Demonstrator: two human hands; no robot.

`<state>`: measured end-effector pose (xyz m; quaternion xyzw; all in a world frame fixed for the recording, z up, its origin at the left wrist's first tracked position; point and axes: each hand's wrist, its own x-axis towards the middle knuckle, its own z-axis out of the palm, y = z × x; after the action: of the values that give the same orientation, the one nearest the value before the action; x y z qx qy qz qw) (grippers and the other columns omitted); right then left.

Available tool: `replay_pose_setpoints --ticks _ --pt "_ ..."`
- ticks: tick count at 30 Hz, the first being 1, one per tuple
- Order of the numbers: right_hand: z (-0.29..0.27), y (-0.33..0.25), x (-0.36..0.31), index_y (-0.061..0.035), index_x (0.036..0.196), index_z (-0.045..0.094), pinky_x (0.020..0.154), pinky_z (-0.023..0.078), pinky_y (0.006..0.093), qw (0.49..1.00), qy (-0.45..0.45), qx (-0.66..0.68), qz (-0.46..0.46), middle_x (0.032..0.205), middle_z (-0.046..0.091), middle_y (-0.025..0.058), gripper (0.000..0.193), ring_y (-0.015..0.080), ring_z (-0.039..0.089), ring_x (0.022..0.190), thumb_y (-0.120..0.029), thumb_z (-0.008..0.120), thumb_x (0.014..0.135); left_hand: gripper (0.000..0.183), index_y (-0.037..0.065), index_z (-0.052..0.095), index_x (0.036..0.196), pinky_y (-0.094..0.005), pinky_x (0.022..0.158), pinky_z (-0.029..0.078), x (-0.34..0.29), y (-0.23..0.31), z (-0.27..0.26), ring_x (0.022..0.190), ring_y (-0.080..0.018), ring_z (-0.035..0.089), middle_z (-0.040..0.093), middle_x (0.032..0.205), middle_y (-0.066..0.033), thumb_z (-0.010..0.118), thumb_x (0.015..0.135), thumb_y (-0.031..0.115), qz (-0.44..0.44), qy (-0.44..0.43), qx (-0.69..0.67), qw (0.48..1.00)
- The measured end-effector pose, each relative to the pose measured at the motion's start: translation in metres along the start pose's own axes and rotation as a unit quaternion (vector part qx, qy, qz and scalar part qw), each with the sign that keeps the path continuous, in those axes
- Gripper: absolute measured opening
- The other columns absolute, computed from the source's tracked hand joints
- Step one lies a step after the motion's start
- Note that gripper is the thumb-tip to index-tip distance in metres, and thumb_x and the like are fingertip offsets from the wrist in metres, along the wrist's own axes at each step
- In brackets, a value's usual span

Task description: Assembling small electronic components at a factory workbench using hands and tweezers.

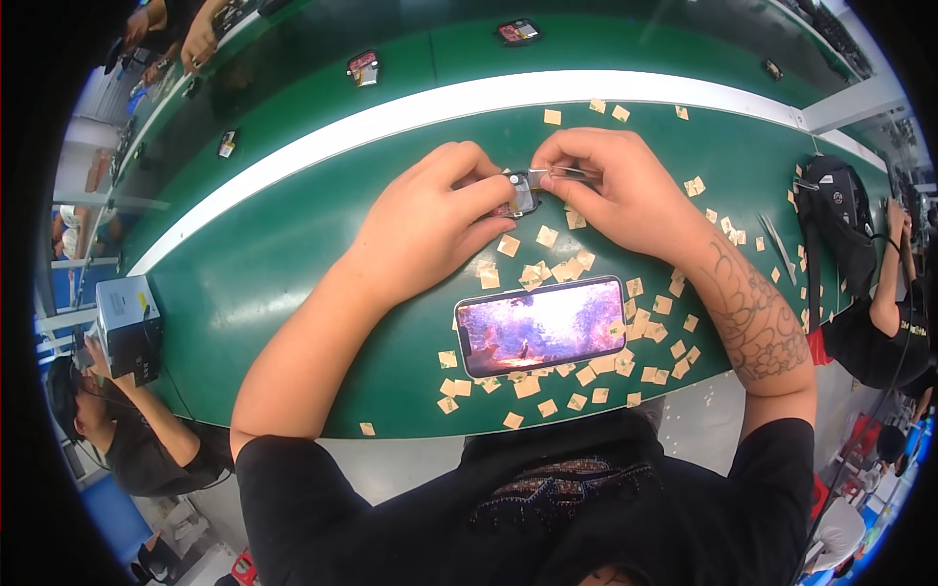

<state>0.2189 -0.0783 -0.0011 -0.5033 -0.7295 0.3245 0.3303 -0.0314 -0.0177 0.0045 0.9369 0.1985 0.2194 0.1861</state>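
Observation:
My left hand (445,210) is closed on a small black-cased electronic device (524,194), steadying it on the green table. A silvery part and a little red show inside its casing; the fingers hide the rest. From the other side my right hand (611,181) pinches metal tweezers (575,173), and their tips reach the device's edge. A small grey piece (536,179) sits at those tips; whether they grip it I cannot tell. Nearer me lies a phone (540,327) with a bright purple picture on its screen, among many scattered tan paper squares (547,236).
Beyond a white rail (459,94) runs a green belt with several similar devices (363,69). On the right lie another pair of tweezers (779,249) and a black bag (838,215). A white-and-black box (129,327) stands far left. Other people work at both sides.

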Motion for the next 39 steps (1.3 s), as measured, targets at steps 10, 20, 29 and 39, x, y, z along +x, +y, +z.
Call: replay_pose_setpoints --ticks 10,20,29,39 --pt "-0.014 0.004 -0.003 -0.0046 0.112 0.073 0.077 0.058 0.0374 0.998 -0.038 0.048 0.003 0.088 0.075 0.0136 0.018 0.0288 0.074 0.083 -0.007 0.073 0.094 0.031 0.007 0.076 0.108 -0.039 0.081 0.059 0.009 0.004 0.005 0.096 -0.0274 0.069 0.067 0.109 -0.0085 0.089 0.08 0.008 0.022 -0.006 0.002 1.0" --pt "-0.024 0.004 0.001 -0.0008 0.109 0.076 0.083 0.062 0.0371 0.995 -0.072 0.025 -0.056 0.096 0.079 0.0142 0.018 0.0263 0.079 0.092 -0.005 0.078 0.091 0.032 0.002 0.077 0.106 -0.0397 0.082 0.059 0.004 0.008 0.0 0.098 -0.0315 0.07 0.069 0.112 -0.0138 0.089 0.077 0.003 -0.021 -0.009 0.0 1.0" --pt "-0.006 -0.018 -0.004 -0.0016 0.103 0.074 0.077 0.059 0.0425 0.995 0.021 -0.072 -0.06 0.091 0.076 0.0139 0.013 0.0355 0.074 0.085 -0.005 0.076 0.09 0.03 0.006 0.077 0.106 -0.0395 0.076 0.057 0.003 0.005 -0.001 0.092 -0.0279 0.066 0.067 0.106 -0.008 0.09 0.079 0.009 0.022 -0.007 0.022 1.0" --pt "0.011 -0.024 -0.004 -0.0012 0.107 0.075 0.077 0.059 0.0414 0.997 0.041 -0.062 -0.016 0.092 0.075 0.0153 0.018 0.035 0.073 0.083 -0.003 0.078 0.089 0.037 0.007 0.07 0.108 -0.0419 0.078 0.056 0.001 0.003 0.001 0.094 -0.0309 0.065 0.065 0.102 -0.008 0.091 0.077 0.008 0.008 0.016 -0.01 1.0"
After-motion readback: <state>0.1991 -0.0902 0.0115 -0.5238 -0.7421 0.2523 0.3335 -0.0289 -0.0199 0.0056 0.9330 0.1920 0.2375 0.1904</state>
